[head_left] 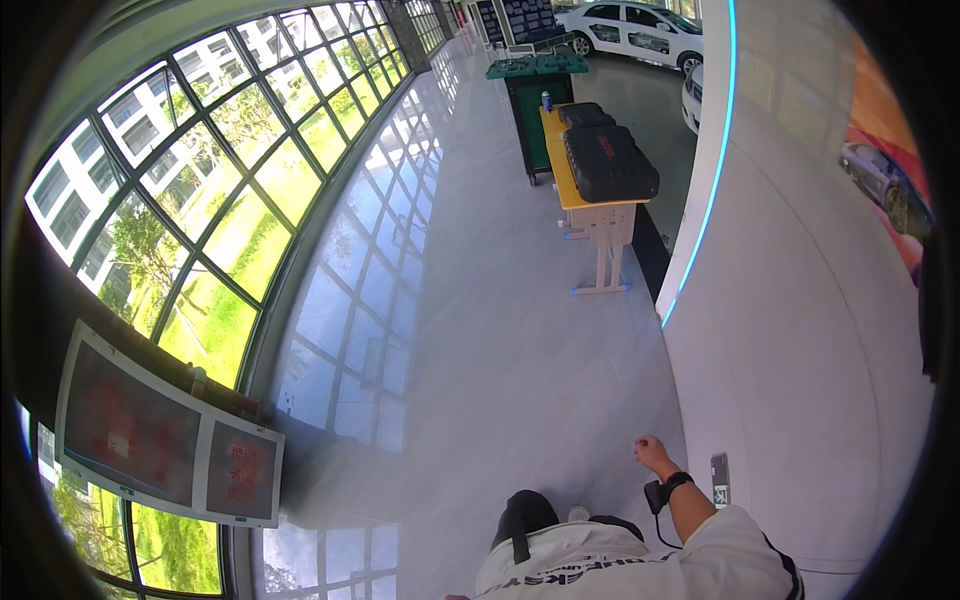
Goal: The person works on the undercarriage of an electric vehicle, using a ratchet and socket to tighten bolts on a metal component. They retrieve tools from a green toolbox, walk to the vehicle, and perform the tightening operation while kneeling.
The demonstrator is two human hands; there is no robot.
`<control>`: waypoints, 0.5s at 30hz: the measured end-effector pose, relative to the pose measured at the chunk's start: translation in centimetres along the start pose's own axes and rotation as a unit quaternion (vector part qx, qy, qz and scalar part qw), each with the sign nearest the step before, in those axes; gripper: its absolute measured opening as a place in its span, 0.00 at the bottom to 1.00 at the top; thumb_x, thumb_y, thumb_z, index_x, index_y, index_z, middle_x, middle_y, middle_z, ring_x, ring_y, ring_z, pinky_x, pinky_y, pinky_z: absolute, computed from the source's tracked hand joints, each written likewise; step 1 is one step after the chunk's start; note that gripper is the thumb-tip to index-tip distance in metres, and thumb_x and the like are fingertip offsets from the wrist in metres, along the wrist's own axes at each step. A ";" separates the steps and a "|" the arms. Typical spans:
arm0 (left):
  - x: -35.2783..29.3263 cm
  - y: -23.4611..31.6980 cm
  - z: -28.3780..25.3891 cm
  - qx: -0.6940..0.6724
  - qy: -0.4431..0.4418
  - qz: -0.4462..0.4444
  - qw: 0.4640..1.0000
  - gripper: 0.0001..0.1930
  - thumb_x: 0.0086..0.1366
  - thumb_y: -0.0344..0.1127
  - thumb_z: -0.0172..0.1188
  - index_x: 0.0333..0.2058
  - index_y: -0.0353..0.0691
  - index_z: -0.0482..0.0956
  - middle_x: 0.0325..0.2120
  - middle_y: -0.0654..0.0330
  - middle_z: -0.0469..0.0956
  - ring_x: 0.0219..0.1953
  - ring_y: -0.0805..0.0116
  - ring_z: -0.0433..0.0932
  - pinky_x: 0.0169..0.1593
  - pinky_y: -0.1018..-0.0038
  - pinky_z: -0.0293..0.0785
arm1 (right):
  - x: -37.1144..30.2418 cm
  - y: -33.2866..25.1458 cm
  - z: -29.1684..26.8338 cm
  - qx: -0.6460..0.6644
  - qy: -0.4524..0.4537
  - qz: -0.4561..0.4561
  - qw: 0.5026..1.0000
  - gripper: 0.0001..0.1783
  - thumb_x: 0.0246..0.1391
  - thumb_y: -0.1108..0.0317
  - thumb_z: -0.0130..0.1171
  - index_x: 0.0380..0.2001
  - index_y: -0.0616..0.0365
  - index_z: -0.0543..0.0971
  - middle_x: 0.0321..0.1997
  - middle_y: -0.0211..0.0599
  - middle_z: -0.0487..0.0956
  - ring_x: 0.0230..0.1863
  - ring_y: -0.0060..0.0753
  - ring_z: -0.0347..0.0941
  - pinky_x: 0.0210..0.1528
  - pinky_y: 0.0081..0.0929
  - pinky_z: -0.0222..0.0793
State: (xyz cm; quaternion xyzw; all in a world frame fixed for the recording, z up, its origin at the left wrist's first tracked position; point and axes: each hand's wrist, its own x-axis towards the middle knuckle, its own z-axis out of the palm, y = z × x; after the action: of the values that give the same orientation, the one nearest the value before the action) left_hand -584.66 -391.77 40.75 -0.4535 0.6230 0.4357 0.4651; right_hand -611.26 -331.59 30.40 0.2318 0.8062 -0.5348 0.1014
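My right hand (655, 455) is held out in front of my body at the lower right, above the floor and near the white wall. Its fingers are curled in, and nothing shows in them. On that wrist sits a black band (679, 480) with a small dark box (656, 496), from which a cable runs down toward my white top (640, 570). My left hand does not show; only a sliver of skin reaches the bottom edge, too little to tell what it is.
A yellow-topped table (566, 185) carries black cases (610, 165) and a blue can (547, 101). Beyond stands a green wheeled cabinet (530, 125). White cars (640, 32) are behind it. Windows and a framed board (150, 430) line the left; a white wall (780, 300) runs along the right.
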 end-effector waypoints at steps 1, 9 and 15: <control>3.9 8.5 1.6 0.073 -0.045 -0.062 0.994 0.16 0.67 0.35 0.53 0.50 0.35 0.74 0.37 0.48 0.81 0.31 0.57 0.83 0.32 0.65 0.78 | 1.9 -4.0 -6.9 0.032 0.040 -0.020 0.998 0.10 0.59 0.69 0.52 0.39 0.64 0.76 0.30 0.39 0.80 0.26 0.29 0.77 0.31 0.28 0.76; 12.9 43.5 -1.3 -0.012 -0.042 -0.108 0.993 0.18 0.68 0.35 0.50 0.52 0.32 0.72 0.39 0.46 0.80 0.34 0.55 0.82 0.32 0.63 0.78 | 27.9 -26.6 -7.4 0.080 0.041 -0.062 0.994 0.09 0.60 0.68 0.52 0.39 0.61 0.77 0.32 0.37 0.81 0.28 0.28 0.78 0.34 0.28 0.75; 16.7 93.0 1.8 -0.096 0.010 0.304 0.948 0.14 0.65 0.30 0.47 0.46 0.31 0.73 0.32 0.50 0.81 0.25 0.62 0.81 0.24 0.72 0.75 | 26.1 -1.5 -14.1 -0.558 -0.282 0.007 0.780 0.13 0.49 0.52 0.60 0.28 0.48 0.84 0.33 0.43 0.83 0.32 0.41 0.81 0.33 0.42 0.76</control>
State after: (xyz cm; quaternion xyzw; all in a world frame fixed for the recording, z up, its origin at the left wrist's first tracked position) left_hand -677.15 -373.27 35.40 -0.2895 0.6911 0.6097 0.2587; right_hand -633.52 -312.32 26.62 -0.0215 0.8974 -0.0323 0.4396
